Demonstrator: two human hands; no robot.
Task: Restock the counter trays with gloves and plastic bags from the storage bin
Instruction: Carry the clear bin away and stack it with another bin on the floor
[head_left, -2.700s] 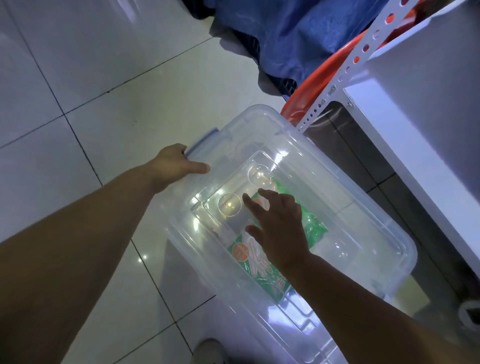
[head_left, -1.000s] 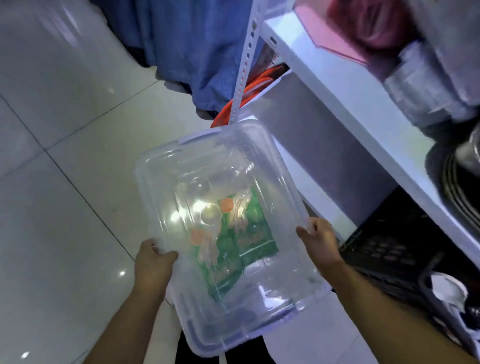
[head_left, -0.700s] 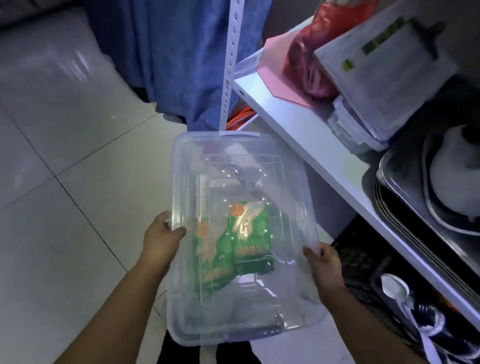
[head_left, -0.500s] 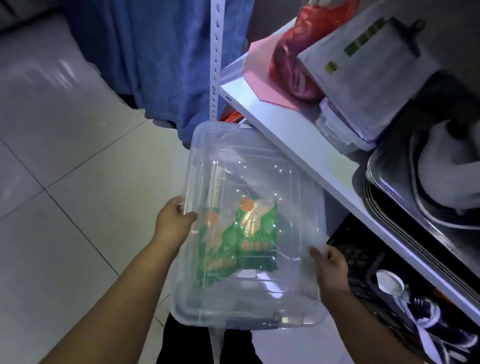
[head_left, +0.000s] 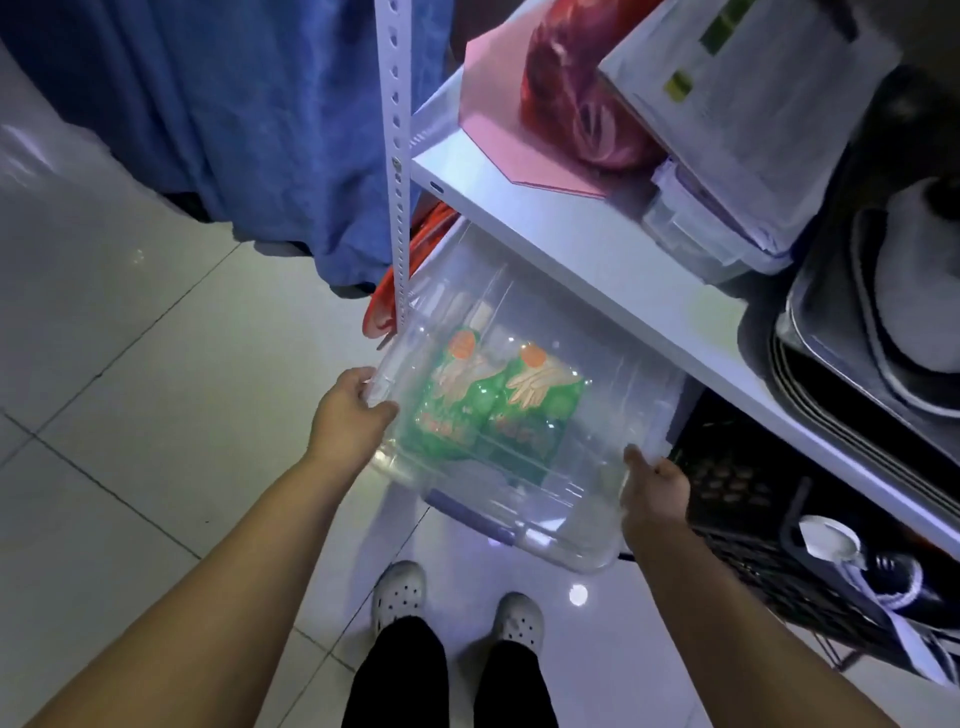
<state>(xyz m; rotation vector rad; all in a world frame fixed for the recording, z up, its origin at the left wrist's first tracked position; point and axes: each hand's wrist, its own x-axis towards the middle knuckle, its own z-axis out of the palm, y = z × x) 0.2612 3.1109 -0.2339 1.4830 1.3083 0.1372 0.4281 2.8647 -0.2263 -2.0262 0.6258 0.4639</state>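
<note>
I hold a clear plastic storage bin (head_left: 613, 364) with its lid on, lifted off the floor in front of a white shelf. My left hand (head_left: 348, 415) grips its left edge. My right hand (head_left: 654, 493) grips its near right corner. Inside, seen through the plastic, lie two green glove packets (head_left: 498, 410) printed with hands and orange dots. The bin's far end sits under the white shelf board (head_left: 597, 244), beside the perforated upright post (head_left: 395, 156).
The shelf carries a pink sheet (head_left: 498, 140), a red bag (head_left: 576, 98), a stack of papers and clear boxes (head_left: 727, 130), and metal trays (head_left: 862, 353). A black crate (head_left: 753, 530) stands below. Blue cloth (head_left: 249, 114) hangs at the back left. My feet stand on white tiles.
The bin was on the floor with both hands on its lid. It has since been lifted and carried toward the shelf, its far end now under the shelf board.
</note>
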